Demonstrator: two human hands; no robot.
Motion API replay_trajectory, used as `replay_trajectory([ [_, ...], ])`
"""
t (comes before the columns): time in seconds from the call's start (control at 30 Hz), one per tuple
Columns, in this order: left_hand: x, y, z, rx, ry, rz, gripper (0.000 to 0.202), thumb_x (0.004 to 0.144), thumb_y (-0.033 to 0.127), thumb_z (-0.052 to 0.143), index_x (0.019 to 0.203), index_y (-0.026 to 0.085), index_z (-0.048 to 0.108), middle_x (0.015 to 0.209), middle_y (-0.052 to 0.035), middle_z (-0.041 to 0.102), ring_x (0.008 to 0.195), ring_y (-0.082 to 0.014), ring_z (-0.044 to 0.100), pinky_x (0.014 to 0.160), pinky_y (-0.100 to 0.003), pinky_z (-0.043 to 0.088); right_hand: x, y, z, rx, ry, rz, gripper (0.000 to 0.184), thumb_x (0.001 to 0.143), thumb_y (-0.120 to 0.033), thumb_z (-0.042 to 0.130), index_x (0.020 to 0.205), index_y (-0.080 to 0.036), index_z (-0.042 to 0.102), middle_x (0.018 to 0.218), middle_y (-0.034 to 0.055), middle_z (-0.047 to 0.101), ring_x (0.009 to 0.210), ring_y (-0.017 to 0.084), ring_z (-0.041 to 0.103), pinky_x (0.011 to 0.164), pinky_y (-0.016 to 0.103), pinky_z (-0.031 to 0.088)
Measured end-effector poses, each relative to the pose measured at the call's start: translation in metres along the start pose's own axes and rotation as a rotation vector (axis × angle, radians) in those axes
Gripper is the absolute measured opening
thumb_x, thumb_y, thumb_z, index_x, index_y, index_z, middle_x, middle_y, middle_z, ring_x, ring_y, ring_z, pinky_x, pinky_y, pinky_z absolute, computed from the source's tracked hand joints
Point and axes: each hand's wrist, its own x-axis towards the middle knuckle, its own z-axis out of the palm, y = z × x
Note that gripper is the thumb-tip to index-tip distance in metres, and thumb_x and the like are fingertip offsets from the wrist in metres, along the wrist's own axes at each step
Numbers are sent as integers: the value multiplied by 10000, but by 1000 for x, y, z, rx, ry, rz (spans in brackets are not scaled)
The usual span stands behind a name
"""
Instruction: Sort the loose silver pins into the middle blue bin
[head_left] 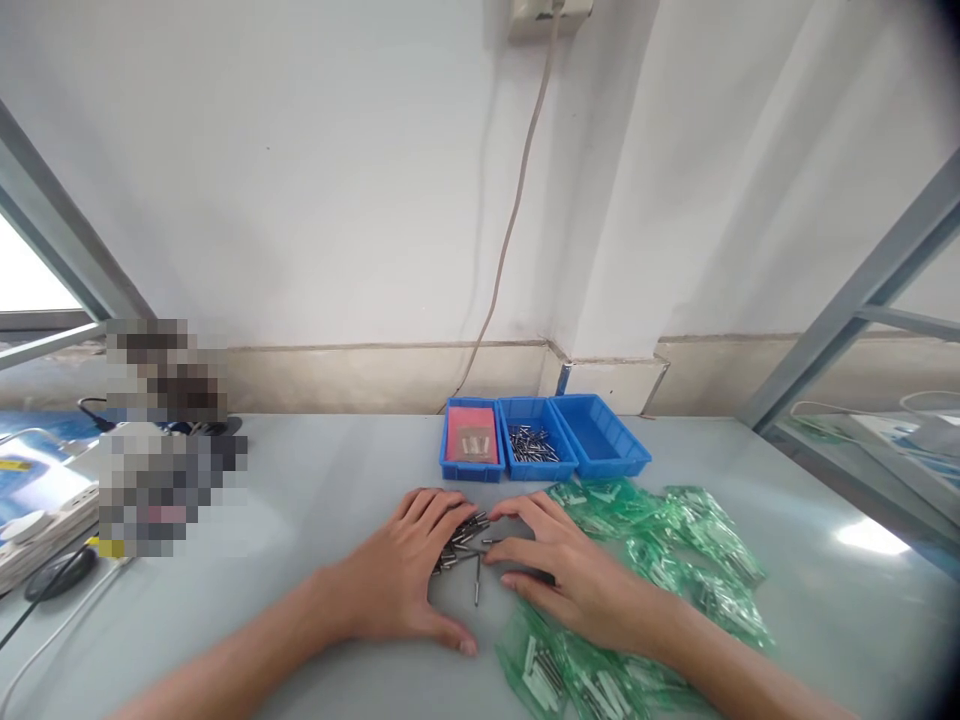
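A small heap of slim metal pins lies on the grey tabletop between my two hands. My left hand rests on the table, cupped around the heap's left side, with its thumb stretched away from the other fingers. From the right, my right hand reaches in with bent, separated fingers, its fingertips close to the pins. One loose pin points toward me, apart from the heap. Green plastic bags with metal pins inside lie beside and beneath my right forearm.
Three blue bins stand side by side near the wall: the left bin has red material and a small packet, the middle bin metal pins, then the right bin. At left are a black mouse, cables and a blurred-out area.
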Motion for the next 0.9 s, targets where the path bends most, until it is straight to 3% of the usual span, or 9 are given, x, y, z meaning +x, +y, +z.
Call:
replay_trajectory([
  [0.13, 2, 1, 7, -6, 56, -34, 780, 958, 724, 676, 1562, 270, 480, 1473, -146, 556, 1346, -383, 511, 1160, -574, 429, 0, 0, 0, 7, 5, 19, 249, 1080, -295, 637, 1294, -354, 751, 1526, 65, 546, 1451, 329, 447, 1187, 552, 446],
  [0.4, 6, 5, 5, -57, 66, -64, 382, 1049, 477, 659, 1352, 250, 599, 1315, -109, 593, 1195, -313, 547, 1066, -500, 500, 2, 2, 2, -33, 4, 3, 286, 1113, -264, 585, 1350, -346, 722, 1405, 62, 643, 1339, 287, 531, 1148, 497, 468],
  [0.73, 10, 2, 10, -82, 84, -49, 271, 1062, 350, 653, 1305, 244, 603, 1318, -97, 588, 1203, -292, 543, 1068, -465, 511, 4, 18, 8, 13, 120, -55, 291, 1137, -207, 478, 1228, -267, 749, 1214, 73, 737, 1113, 246, 659, 973, 386, 557],
  [0.9, 25, 7, 11, -75, 56, -12, 243, 1057, 316, 653, 1281, 239, 603, 1275, -93, 606, 1176, -287, 553, 1062, -461, 514, 3, 23, 11, 52, 149, 10, 258, 1134, -195, 457, 1104, -246, 709, 1104, 66, 714, 1026, 240, 663, 908, 375, 549],
])
